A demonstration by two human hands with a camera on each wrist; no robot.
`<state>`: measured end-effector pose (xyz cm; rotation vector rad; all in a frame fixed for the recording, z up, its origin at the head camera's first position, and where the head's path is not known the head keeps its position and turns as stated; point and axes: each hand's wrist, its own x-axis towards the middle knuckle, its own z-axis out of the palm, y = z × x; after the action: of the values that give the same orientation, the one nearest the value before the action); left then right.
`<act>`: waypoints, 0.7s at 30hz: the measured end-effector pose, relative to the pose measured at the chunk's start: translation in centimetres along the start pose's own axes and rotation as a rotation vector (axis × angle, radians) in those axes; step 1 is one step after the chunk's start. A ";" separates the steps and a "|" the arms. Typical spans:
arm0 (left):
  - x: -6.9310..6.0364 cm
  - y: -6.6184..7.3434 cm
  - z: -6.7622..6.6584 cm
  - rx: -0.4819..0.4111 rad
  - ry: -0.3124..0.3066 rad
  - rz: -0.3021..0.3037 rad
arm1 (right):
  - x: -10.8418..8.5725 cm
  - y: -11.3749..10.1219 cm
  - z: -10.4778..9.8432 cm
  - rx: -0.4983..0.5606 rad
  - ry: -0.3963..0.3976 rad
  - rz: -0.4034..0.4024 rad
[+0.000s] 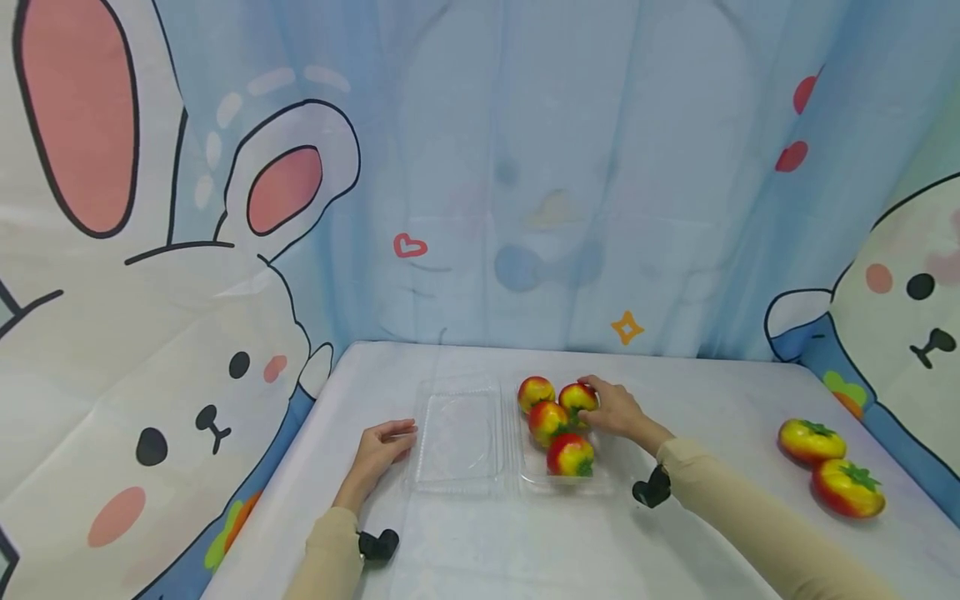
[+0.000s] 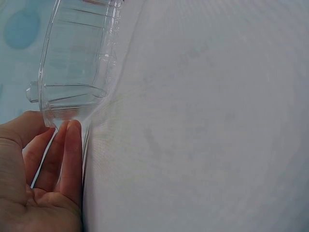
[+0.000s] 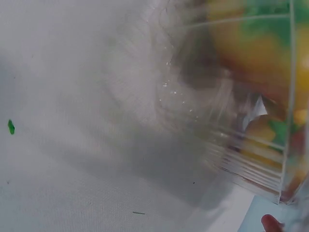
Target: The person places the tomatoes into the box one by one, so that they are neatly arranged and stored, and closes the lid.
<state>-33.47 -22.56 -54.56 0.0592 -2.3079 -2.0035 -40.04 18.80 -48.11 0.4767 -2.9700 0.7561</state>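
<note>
A clear hinged plastic box lies unfolded on the table, its lid (image 1: 459, 437) on the left and its base (image 1: 536, 479) on the right. In the base sit several red-and-yellow persimmons with green tops, one of them nearest the front (image 1: 570, 456). My right hand (image 1: 617, 410) holds the persimmon (image 1: 576, 397) at the base's back right, thumb and fingers spread around it. In the right wrist view only a fingertip (image 3: 272, 224) shows, below the blurred box wall. My left hand (image 1: 380, 454) pinches the lid's outer left edge, seen close in the left wrist view.
Two more persimmons, one behind (image 1: 812, 442) and one in front (image 1: 847, 488), lie at the table's right. A white cloth covers the table (image 1: 480, 550). Behind it hangs a blue curtain (image 1: 555, 167) with cartoon animals. A small green scrap (image 3: 11, 126) lies on the cloth.
</note>
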 end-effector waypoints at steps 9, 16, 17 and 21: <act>0.0 0.0 0.1 -0.007 -0.008 0.000 | -0.5 -0.1 -0.2 0.068 0.025 -0.004; -0.2 0.2 0.1 -0.002 -0.013 0.005 | -0.8 0.3 -1.1 0.049 0.066 -0.062; -0.2 0.2 0.1 -0.005 -0.011 0.002 | -0.8 0.4 -1.2 0.047 0.075 -0.066; -0.3 0.1 0.0 -0.010 -0.009 -0.004 | -1.0 0.4 -1.5 0.034 0.107 -0.075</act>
<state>-33.19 -22.50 -54.44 0.0548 -2.3042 -2.0214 -39.22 20.10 -47.09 0.5291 -2.8275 0.7991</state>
